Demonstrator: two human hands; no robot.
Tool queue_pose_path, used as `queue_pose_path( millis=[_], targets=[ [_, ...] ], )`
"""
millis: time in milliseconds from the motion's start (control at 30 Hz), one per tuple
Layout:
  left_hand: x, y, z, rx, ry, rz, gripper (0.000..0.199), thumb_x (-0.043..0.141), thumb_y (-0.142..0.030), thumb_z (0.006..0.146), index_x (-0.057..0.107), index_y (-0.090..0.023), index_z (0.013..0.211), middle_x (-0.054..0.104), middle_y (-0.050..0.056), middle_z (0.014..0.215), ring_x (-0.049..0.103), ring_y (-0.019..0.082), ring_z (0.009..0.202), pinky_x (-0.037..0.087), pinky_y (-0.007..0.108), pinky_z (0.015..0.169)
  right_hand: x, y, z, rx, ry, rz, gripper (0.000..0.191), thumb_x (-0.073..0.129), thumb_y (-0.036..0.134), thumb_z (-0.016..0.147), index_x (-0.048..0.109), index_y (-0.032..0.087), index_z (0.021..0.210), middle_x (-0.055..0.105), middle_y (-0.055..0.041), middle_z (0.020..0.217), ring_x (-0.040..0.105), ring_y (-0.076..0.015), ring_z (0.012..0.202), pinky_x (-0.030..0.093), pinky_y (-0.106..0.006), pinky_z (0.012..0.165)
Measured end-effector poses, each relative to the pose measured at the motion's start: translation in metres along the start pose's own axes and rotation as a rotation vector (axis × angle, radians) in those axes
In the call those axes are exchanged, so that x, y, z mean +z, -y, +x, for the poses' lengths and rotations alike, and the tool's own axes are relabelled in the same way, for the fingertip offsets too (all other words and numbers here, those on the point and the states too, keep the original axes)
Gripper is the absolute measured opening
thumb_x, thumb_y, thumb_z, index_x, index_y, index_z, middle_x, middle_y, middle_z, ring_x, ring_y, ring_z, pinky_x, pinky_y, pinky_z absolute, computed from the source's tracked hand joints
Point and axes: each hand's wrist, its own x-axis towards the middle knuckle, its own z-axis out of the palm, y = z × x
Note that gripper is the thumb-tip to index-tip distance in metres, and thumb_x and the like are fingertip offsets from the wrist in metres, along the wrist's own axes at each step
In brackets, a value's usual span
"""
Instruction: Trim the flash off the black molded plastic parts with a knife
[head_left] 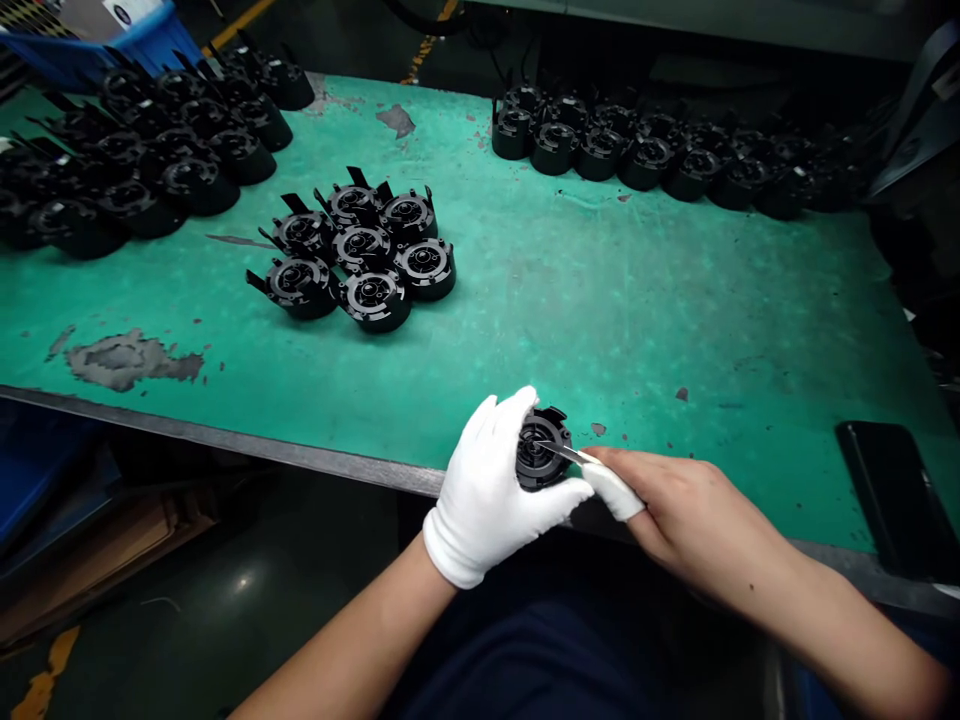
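My left hand (491,480), in a white glove, is wrapped round a black round part (541,462) at the table's front edge. The part's ribbed round face is turned up. My right hand (675,495), bare but for a white cover on the thumb, pinches a thin metal tool (564,452). The tool's tip reaches the middle of the part's face; whether it touches cannot be made out. Beyond my hands, a cluster of several similar black parts (362,247) stands on the green table (570,300).
More black parts (172,150) crowd the table's left side, and a double row (649,155) runs along the back right. A dark phone (896,495) lies near the right front edge. Past the far left corner is a blue crate (150,45).
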Motion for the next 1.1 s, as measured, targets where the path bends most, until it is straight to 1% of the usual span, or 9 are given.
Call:
queue_pose_path(
  millis=[167, 300, 467, 533, 600, 667, 733, 900, 1100],
  targets=[
    [0.001, 0.0, 0.0, -0.011, -0.001, -0.001, 0.085, 0.077, -0.052, 0.075, 0.039, -0.015, 0.141, 0.058, 0.017, 0.138, 0.052, 0.032, 0.134, 0.039, 0.054, 0.117, -0.007, 0.0, 0.003, -0.001, 0.084, -0.113, 0.041, 0.046, 0.012, 0.087, 0.06, 0.026, 0.123, 0.073, -0.0063, 0.121, 0.072, -0.0274, 0.1, 0.058, -0.04, 0.085],
    [0.001, 0.001, 0.001, 0.012, 0.001, -0.001, 0.084, 0.076, -0.052, 0.076, 0.039, -0.016, 0.142, 0.059, 0.017, 0.137, 0.053, 0.031, 0.133, 0.038, 0.054, 0.118, -0.017, 0.001, 0.008, -0.045, 0.098, -0.233, 0.045, 0.049, 0.012, 0.083, 0.059, 0.026, 0.125, 0.074, -0.0071, 0.116, 0.074, -0.0269, 0.088, 0.057, -0.034, 0.069],
    [0.0, -0.001, 0.002, 0.003, -0.002, 0.0, 0.083, 0.076, -0.051, 0.076, 0.038, -0.015, 0.141, 0.059, 0.018, 0.137, 0.053, 0.031, 0.133, 0.039, 0.054, 0.117, -0.028, 0.006, 0.013, -0.072, 0.16, -0.352, 0.043, 0.051, 0.013, 0.083, 0.061, 0.029, 0.122, 0.078, -0.0035, 0.101, 0.074, -0.0253, 0.071, 0.048, -0.031, 0.053],
    [-0.001, -0.002, 0.002, -0.005, -0.001, -0.004, 0.083, 0.077, -0.05, 0.076, 0.039, -0.015, 0.141, 0.059, 0.018, 0.137, 0.053, 0.031, 0.133, 0.039, 0.054, 0.117, -0.03, 0.005, 0.012, -0.088, 0.157, -0.359, 0.045, 0.05, 0.013, 0.082, 0.061, 0.029, 0.123, 0.078, -0.0032, 0.103, 0.074, -0.0251, 0.071, 0.047, -0.031, 0.053],
    [-0.001, -0.002, 0.002, 0.0, -0.003, -0.011, 0.083, 0.076, -0.052, 0.076, 0.039, -0.015, 0.14, 0.06, 0.018, 0.135, 0.054, 0.031, 0.132, 0.038, 0.054, 0.118, -0.031, 0.001, 0.01, -0.092, 0.103, -0.332, 0.049, 0.05, 0.012, 0.079, 0.059, 0.028, 0.125, 0.077, -0.0034, 0.107, 0.074, -0.0257, 0.077, 0.049, -0.032, 0.057],
    [0.0, -0.001, 0.002, 0.013, -0.012, -0.014, 0.083, 0.076, -0.054, 0.076, 0.039, -0.015, 0.14, 0.06, 0.018, 0.135, 0.055, 0.031, 0.131, 0.038, 0.054, 0.118, -0.031, -0.005, 0.009, -0.075, 0.043, -0.296, 0.046, 0.048, 0.012, 0.081, 0.059, 0.026, 0.123, 0.076, -0.0035, 0.106, 0.074, -0.0254, 0.081, 0.05, -0.033, 0.061],
    [0.0, 0.0, 0.001, 0.023, -0.023, -0.011, 0.084, 0.075, -0.056, 0.076, 0.039, -0.016, 0.14, 0.06, 0.017, 0.135, 0.055, 0.032, 0.131, 0.038, 0.054, 0.118, -0.032, -0.011, 0.011, -0.056, 0.025, -0.28, 0.04, 0.044, 0.015, 0.086, 0.059, 0.027, 0.121, 0.075, -0.003, 0.106, 0.073, -0.0243, 0.081, 0.048, -0.032, 0.06],
    [0.001, 0.0, 0.001, 0.007, -0.02, -0.008, 0.084, 0.077, -0.054, 0.076, 0.039, -0.015, 0.14, 0.06, 0.017, 0.134, 0.054, 0.031, 0.131, 0.04, 0.054, 0.116, -0.032, -0.016, 0.023, -0.064, 0.12, -0.334, 0.035, 0.044, 0.023, 0.096, 0.06, 0.034, 0.124, 0.074, 0.0005, 0.108, 0.072, -0.0215, 0.082, 0.041, -0.029, 0.056],
    [0.001, 0.0, 0.003, 0.012, -0.028, -0.002, 0.084, 0.078, -0.054, 0.074, 0.041, -0.015, 0.138, 0.061, 0.018, 0.132, 0.056, 0.031, 0.129, 0.042, 0.054, 0.115, -0.039, -0.012, 0.033, -0.093, 0.08, -0.512, 0.035, 0.05, 0.025, 0.094, 0.059, 0.034, 0.127, 0.074, 0.0011, 0.092, 0.068, -0.0194, 0.067, 0.024, -0.028, 0.049]
  ],
)
